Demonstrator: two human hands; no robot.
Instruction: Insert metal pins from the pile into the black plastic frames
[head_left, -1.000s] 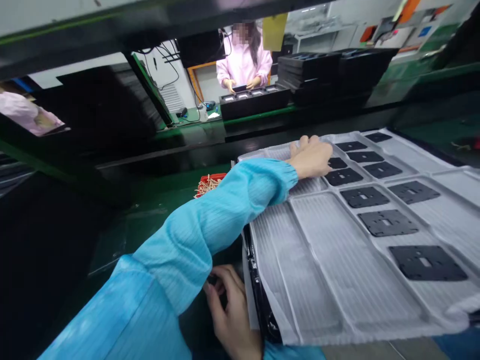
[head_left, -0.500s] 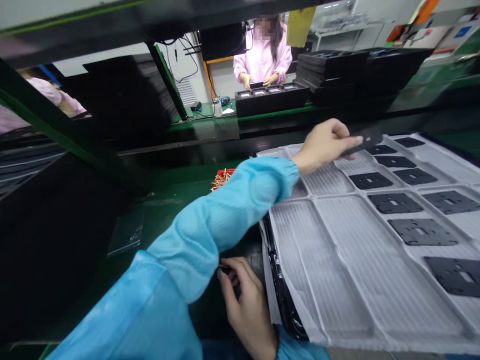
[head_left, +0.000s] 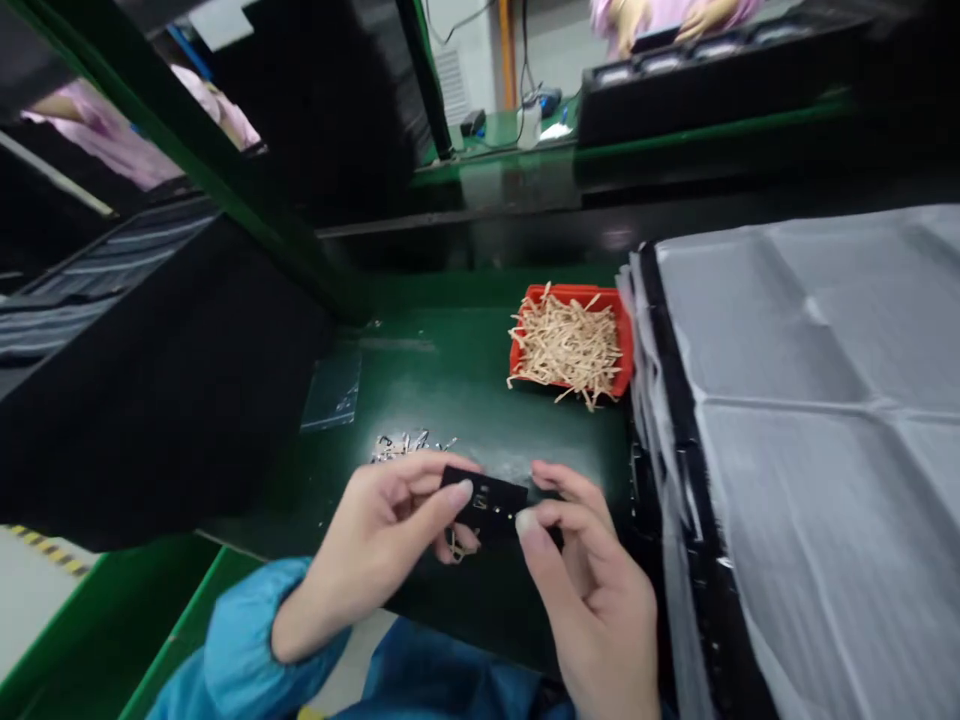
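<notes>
Both my hands are over the green bench, holding a small black plate [head_left: 487,505] with small holes in it. My left hand [head_left: 375,535] pinches its left end, and my right hand [head_left: 592,585] grips its right end. My fingers hide part of the plate. A pale strip [head_left: 457,547] shows just below the plate, beside my left fingers. A little farther up lies a small scatter of pale and metallic bits [head_left: 409,447].
A red bin of pale shredded strips [head_left: 570,340] stands beyond my hands. A stack of grey foam-lined trays [head_left: 810,400] fills the right. A clear plastic bag [head_left: 332,390] lies on the bench. Farther back, a co-worker's hands [head_left: 667,15] work above a black tray [head_left: 712,75].
My left hand has carried a black plate from the tray to the bench, where both hands now hold it. The view has swung down and left, and the tray has shifted right.
</notes>
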